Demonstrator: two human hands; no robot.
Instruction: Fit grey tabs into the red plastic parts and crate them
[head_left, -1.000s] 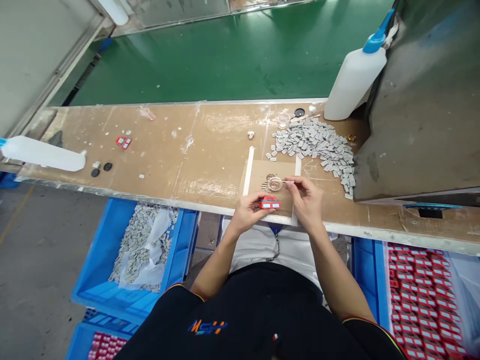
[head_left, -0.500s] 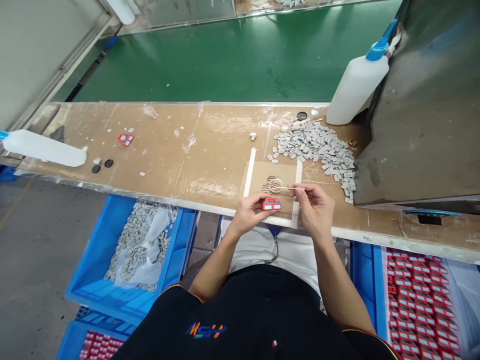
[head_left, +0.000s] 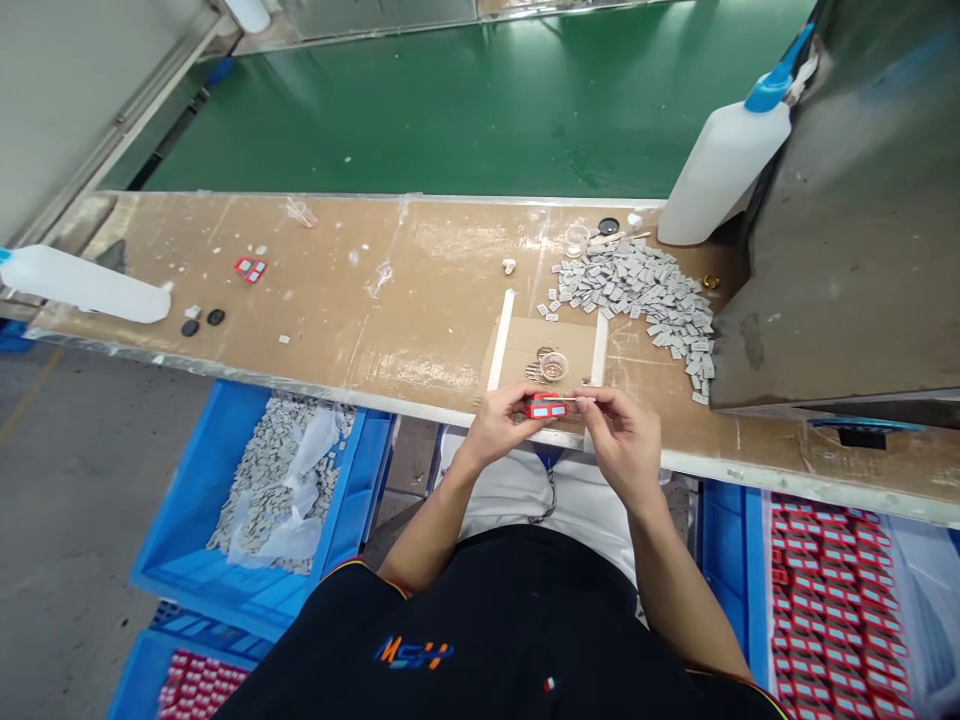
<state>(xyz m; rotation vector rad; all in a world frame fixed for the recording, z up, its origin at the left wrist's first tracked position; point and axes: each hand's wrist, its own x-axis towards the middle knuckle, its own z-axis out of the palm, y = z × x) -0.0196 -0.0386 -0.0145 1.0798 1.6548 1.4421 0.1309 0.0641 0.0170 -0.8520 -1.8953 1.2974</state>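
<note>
My left hand (head_left: 501, 425) pinches a small red plastic part (head_left: 546, 408) with two pale rectangles on its near face, just over the front edge of the bench. Between the thumb and fingers of my right hand (head_left: 624, 435) is a thin wooden stick (head_left: 564, 399), its tip at the top of the red part. Whether the tip touches the part is too small to tell. Just beyond both hands a small clear cup (head_left: 553, 366) sits on a cardboard sheet (head_left: 574, 338) between white tape strips. A heap of small grey tiles (head_left: 622, 280) lies to the right.
A white bottle with a blue nozzle (head_left: 724, 175) stands behind the heap; another bottle (head_left: 90, 284) lies at the left. A red part (head_left: 250, 269) rests on the bench's left side. Blue crates (head_left: 184, 500) flank me below, and a green belt (head_left: 420, 120) runs behind.
My right hand has brought the stick from the clear cup toward me, to the top of the red part. My left hand still holds the part in nearly the same place.
</note>
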